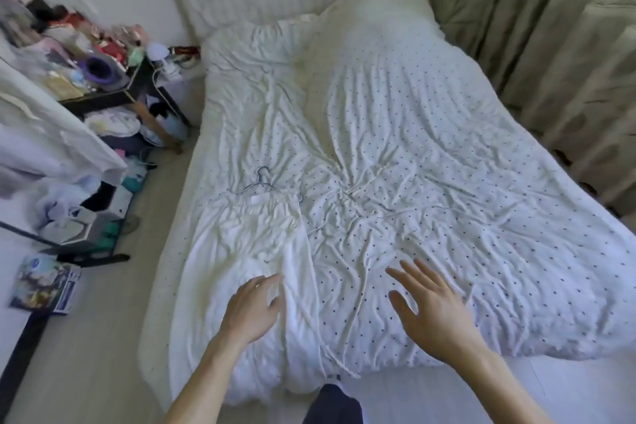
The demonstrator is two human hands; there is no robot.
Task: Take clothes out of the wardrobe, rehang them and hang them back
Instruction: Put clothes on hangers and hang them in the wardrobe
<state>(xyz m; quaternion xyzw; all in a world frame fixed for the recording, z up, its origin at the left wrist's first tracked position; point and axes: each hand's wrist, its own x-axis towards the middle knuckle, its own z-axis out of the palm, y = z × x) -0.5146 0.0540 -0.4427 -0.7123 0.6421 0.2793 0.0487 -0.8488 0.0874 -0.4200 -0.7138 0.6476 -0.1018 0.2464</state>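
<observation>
A white garment (254, 244) lies flat on the left half of the bed, its top edge on a thin wire hanger (262, 182) whose hook points toward the headboard. A second white piece with thin straps (347, 206) is spread to its right over the dotted duvet. My left hand (253, 308) hovers over the lower part of the white garment with fingers relaxed. My right hand (428, 311) is held above the dotted duvet, fingers spread and holding nothing.
The bed (447, 148) with a dotted duvet fills the middle; curtains (550, 45) hang along its right side. A cluttered black table (99, 79) and hanging clothes (44, 134) stand at left. Boxes (44, 286) and bags lie on the floor beside the bed.
</observation>
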